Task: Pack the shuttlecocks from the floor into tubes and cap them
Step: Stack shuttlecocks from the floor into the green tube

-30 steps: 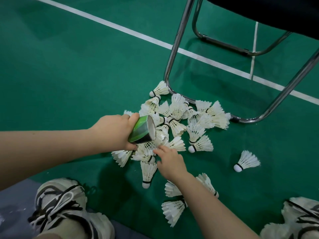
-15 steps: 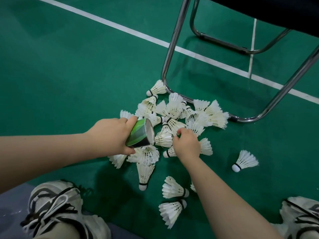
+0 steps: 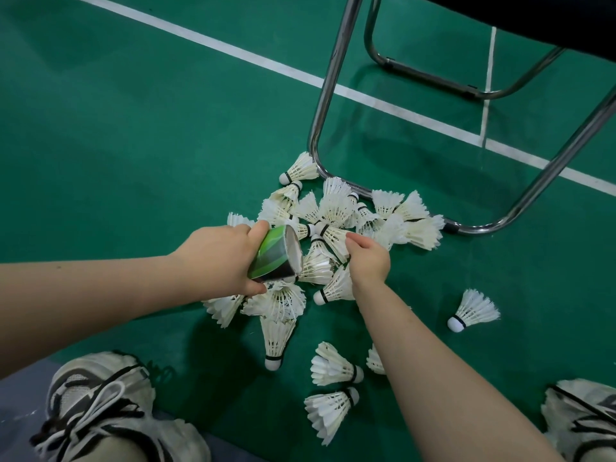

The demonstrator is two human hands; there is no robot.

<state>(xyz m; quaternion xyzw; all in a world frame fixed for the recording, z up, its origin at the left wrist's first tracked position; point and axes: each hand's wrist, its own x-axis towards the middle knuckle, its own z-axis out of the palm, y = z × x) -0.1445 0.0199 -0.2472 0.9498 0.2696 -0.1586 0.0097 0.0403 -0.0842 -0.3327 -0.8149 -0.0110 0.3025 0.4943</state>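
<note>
My left hand (image 3: 220,258) grips a green and black tube (image 3: 275,255), its open mouth turned to the right over the pile. Several white feather shuttlecocks (image 3: 336,211) lie heaped on the green floor beside it. My right hand (image 3: 366,258) reaches into the heap just right of the tube and pinches the feathers of one shuttlecock (image 3: 335,240). More shuttlecocks lie loose nearer me, among them one with its cork toward me (image 3: 276,338), a pair lower down (image 3: 333,388), and a single one off to the right (image 3: 473,310).
A chrome chair frame (image 3: 333,95) stands on the floor right behind the heap, its bent foot touching some shuttlecocks. White court lines (image 3: 233,53) cross the floor. My two sneakers, one (image 3: 100,415) and the other (image 3: 583,418), sit at the bottom corners.
My right hand has moved up from the near side of the heap into its middle and taken hold of a shuttlecock's feathers. The left hand and tube have barely shifted.
</note>
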